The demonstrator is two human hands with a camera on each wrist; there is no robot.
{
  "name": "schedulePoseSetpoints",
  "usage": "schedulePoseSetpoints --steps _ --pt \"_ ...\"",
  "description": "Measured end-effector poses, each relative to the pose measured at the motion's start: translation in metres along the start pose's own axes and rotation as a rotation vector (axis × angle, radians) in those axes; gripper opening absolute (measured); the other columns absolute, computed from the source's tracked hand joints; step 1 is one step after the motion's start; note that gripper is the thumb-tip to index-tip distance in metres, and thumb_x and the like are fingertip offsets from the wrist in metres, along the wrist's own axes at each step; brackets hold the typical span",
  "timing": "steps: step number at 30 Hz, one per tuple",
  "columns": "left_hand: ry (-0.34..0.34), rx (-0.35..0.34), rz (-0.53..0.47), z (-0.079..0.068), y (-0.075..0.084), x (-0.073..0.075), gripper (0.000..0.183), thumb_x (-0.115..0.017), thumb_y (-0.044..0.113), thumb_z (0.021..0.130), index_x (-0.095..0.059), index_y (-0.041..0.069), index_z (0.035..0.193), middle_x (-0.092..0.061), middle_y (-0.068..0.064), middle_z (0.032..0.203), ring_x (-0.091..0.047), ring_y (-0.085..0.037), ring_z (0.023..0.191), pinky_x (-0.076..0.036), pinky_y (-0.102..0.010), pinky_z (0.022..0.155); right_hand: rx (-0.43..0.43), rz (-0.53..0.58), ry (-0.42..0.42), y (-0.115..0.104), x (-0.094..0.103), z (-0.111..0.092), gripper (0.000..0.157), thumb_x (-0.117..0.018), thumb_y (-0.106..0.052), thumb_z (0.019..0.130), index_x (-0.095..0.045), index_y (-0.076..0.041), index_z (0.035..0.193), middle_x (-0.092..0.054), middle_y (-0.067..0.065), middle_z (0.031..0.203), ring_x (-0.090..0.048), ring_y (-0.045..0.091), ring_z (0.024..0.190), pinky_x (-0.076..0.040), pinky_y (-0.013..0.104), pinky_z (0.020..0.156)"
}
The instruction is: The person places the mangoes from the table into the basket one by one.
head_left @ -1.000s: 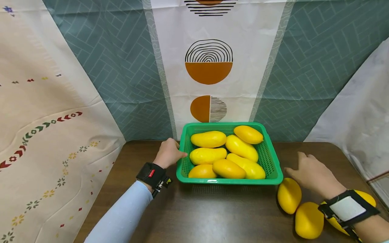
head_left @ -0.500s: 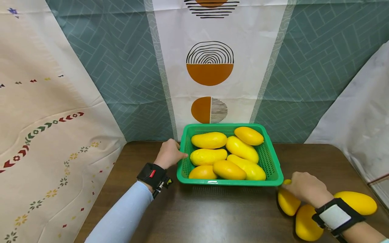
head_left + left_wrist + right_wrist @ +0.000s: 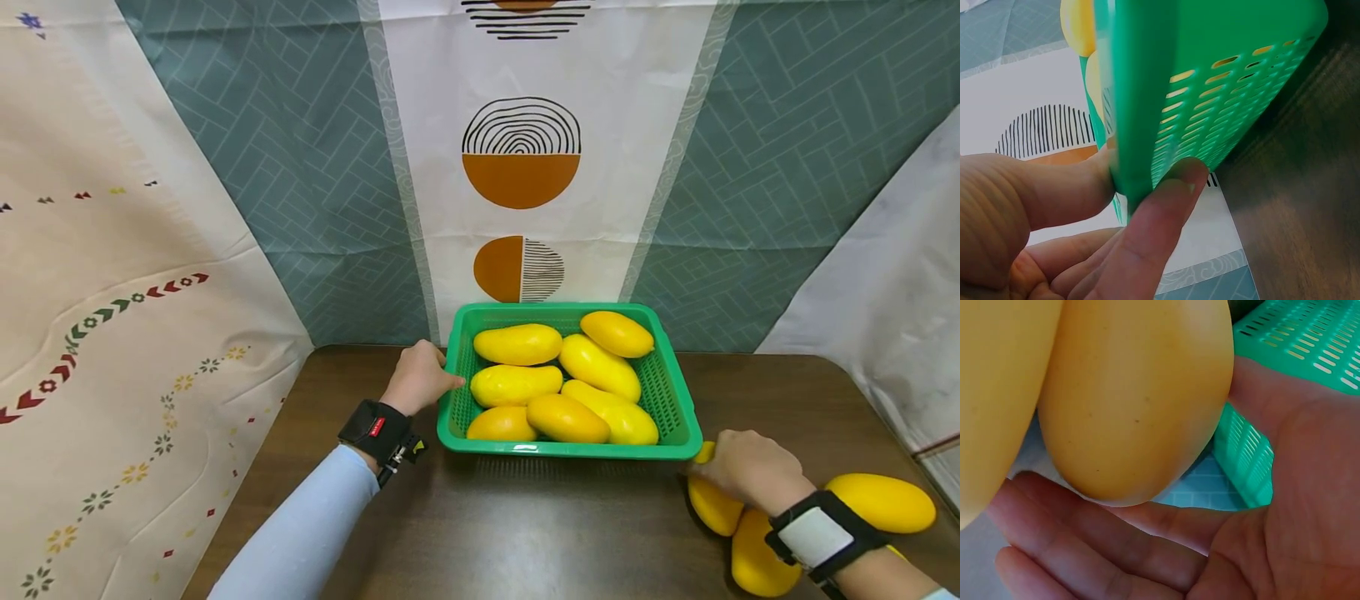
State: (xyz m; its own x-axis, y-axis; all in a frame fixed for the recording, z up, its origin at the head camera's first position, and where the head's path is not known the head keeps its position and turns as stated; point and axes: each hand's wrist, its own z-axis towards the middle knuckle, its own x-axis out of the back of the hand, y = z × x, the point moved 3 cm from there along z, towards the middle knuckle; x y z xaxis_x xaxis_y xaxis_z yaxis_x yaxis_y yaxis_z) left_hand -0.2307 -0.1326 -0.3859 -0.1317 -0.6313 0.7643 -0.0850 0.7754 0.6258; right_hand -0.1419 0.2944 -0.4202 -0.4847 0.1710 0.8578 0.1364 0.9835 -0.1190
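A green plastic basket (image 3: 570,451) holds several yellow mangoes (image 3: 517,386). At its left side my left hand (image 3: 422,379) pinches the rim; the left wrist view shows the thumb on the inner side and a finger (image 3: 1163,228) against the perforated outer wall. Just off the basket's front right corner, my right hand (image 3: 753,471) grips a mango (image 3: 712,504) lying on the table. In the right wrist view that mango (image 3: 1138,406) sits between the thumb and the curved fingers (image 3: 1097,544). The thumb's tip is hidden behind it.
Close in front of the gripped mango lies another mango (image 3: 761,558). To the right, past the wrist strap, is one more mango (image 3: 881,502), with a bit of yellow showing below it. The dark wooden table (image 3: 570,533) ends at patterned cloth hangings (image 3: 360,167).
My right hand has come down from beside the basket's right edge onto the nearest loose mango and closed around it. My left hand and the basket stay put.
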Motion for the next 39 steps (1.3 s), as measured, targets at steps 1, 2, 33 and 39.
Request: schedulePoseSetpoints --steps 1,2,33,39 --pt "-0.001 0.001 -0.002 0.000 0.000 0.000 0.028 -0.079 0.025 0.075 -0.072 0.001 0.086 -0.067 -0.009 0.074 -0.064 -0.020 0.055 -0.052 -0.024 0.047 -0.003 0.002 -0.003 0.000 0.000 0.000 0.073 -0.061 -0.075 0.067 -0.056 -0.005 0.083 -0.049 0.007 0.067 -0.050 0.022 0.061 -0.039 0.033 0.050" --pt "-0.002 0.002 -0.002 -0.001 0.000 0.000 0.028 -0.079 0.025 0.074 -0.072 0.001 0.085 -0.067 -0.009 0.073 -0.064 -0.021 0.054 -0.052 -0.024 0.047 -0.006 0.003 -0.005 -0.001 -0.001 -0.001 0.073 -0.060 -0.076 0.066 -0.056 -0.005 0.083 -0.049 0.007 0.067 -0.050 0.022 0.061 -0.039 0.032 0.050" --pt "-0.002 -0.010 -0.013 0.000 0.001 0.001 0.022 -0.079 0.023 0.075 -0.073 0.002 0.081 -0.067 -0.009 0.073 -0.062 -0.018 0.047 -0.051 -0.025 0.045 0.046 0.053 0.089 -0.003 0.007 -0.001 0.047 -0.070 -0.049 0.073 -0.051 -0.006 0.070 -0.045 0.005 0.061 -0.047 0.020 0.055 -0.036 0.028 0.049" --pt "-0.006 0.000 -0.015 0.000 0.000 0.000 0.025 -0.079 0.025 0.075 -0.072 0.002 0.083 -0.067 -0.009 0.071 -0.063 -0.021 0.049 -0.051 -0.025 0.046 0.051 0.063 0.086 0.002 0.011 0.002 0.040 -0.067 -0.041 0.075 -0.053 -0.004 0.073 -0.047 0.006 0.062 -0.048 0.020 0.056 -0.037 0.027 0.050"
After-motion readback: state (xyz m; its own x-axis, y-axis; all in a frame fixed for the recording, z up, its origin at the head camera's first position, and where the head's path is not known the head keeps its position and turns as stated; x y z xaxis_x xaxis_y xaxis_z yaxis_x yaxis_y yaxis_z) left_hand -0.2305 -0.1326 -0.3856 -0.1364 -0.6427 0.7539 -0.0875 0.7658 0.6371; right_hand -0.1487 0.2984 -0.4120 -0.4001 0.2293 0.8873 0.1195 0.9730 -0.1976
